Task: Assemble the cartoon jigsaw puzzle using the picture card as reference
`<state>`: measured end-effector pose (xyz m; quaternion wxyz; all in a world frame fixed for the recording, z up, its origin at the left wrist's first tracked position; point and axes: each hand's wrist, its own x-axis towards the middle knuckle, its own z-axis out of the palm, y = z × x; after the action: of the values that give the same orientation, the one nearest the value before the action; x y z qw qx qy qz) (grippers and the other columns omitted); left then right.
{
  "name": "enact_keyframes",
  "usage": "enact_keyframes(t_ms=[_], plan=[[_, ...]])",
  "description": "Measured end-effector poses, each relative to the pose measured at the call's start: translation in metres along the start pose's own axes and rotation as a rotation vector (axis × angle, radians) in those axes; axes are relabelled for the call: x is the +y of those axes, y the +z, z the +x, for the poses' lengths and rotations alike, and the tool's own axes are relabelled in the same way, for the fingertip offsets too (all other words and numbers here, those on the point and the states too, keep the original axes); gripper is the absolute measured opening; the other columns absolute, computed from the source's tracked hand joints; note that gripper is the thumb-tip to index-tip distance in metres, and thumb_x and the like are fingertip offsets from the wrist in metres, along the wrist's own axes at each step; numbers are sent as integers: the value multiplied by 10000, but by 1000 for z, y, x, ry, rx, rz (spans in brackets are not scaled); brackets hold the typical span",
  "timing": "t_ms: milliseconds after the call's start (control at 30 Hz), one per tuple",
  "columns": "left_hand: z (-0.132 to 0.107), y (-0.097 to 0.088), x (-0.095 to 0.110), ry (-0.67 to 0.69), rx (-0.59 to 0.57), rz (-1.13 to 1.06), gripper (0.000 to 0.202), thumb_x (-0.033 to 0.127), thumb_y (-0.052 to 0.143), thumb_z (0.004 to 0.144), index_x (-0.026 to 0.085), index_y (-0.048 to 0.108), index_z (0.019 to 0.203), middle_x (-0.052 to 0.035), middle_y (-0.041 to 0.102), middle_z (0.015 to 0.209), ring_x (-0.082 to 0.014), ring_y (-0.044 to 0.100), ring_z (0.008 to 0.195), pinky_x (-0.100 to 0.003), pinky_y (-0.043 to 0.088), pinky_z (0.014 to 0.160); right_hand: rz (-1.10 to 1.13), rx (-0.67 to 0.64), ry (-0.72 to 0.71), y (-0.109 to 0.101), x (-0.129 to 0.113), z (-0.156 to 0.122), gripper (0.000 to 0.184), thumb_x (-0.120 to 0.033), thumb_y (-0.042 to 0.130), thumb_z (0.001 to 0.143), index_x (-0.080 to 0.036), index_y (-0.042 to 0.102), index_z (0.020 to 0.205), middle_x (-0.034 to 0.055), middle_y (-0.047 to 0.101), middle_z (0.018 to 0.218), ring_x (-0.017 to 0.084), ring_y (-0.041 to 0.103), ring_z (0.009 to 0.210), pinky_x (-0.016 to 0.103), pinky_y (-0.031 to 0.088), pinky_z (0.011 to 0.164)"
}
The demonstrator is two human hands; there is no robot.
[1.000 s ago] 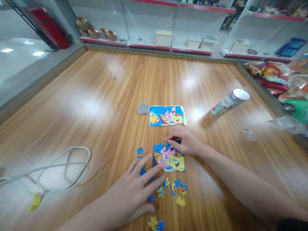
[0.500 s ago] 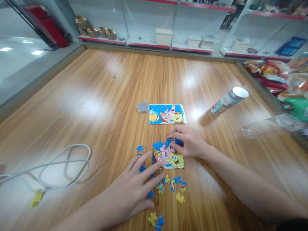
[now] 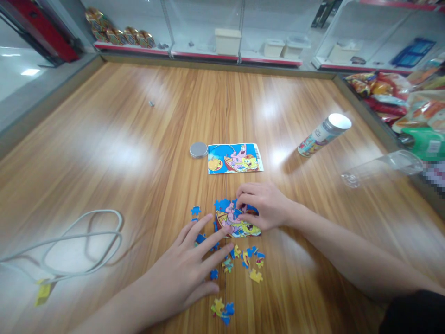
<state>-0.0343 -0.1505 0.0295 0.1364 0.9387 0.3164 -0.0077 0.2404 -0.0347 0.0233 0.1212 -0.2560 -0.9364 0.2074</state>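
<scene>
A partly joined cartoon jigsaw (image 3: 229, 220) lies on the wooden table (image 3: 139, 153) in front of me. My right hand (image 3: 262, 206) rests on its upper right part with fingers curled and tips pressed on the pieces. My left hand (image 3: 189, 271) lies flat with fingers spread, its fingertips touching the puzzle's lower left edge. Several loose blue and yellow pieces (image 3: 248, 264) are scattered just below the puzzle, and a few more pieces (image 3: 220, 310) lie near my left wrist.
A printed reference picture (image 3: 234, 157) and a round silver lid (image 3: 198, 149) lie beyond the puzzle. A printed tube (image 3: 321, 134) and a clear tube (image 3: 380, 168) lie at the right. A white cable (image 3: 69, 239) loops at the left. Shelves and snack bags border the table.
The view has shifted slightly. My right hand slid a little left and down over the puzzle's top. My left hand stays at the lower left edge.
</scene>
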Motion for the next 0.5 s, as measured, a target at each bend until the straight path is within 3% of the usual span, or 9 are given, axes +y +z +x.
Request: enact_keyframes(t_ms=[100,167,333,400,500], plan=[[-1,1,0,2,15,-6,661,506,638,922,312,417,1514,-2,258,1667,-464,180,1474,-674,396,1095,-129,-94,11,-12,-16,-3,230,-388,620,918,-168,676,957,87,643,997,195,585,834,307,377,636],[-1,1,0,1,23,-14,667,484,656,915,311,417,1513,-11,269,1663,-463,185,1476,-673,394,1097,-212,-127,95,-21,-32,-7,252,-405,644,919,-155,669,924,95,656,956,202,591,800,300,365,605],[-1,1,1,-4,25,-15,697,436,669,914,306,382,1535,-26,311,1644,-456,194,1479,-675,380,1109,-217,-335,34,-29,-72,-21,123,-209,708,864,-150,678,968,82,704,931,212,650,774,300,427,592],[-2,1,1,-3,23,-14,697,439,664,917,304,379,1538,-26,314,1643,-455,189,1481,-671,380,1112,-223,-408,-18,-27,-79,-23,58,-97,682,851,-150,686,875,71,707,869,201,655,726,296,432,574],[-2,1,1,-3,33,-20,701,428,675,910,302,384,1536,-30,326,1636,-449,195,1482,-664,374,1121,-188,-449,-42,-22,-80,-22,124,-26,664,836,-147,692,841,67,719,846,198,669,723,290,449,576]])
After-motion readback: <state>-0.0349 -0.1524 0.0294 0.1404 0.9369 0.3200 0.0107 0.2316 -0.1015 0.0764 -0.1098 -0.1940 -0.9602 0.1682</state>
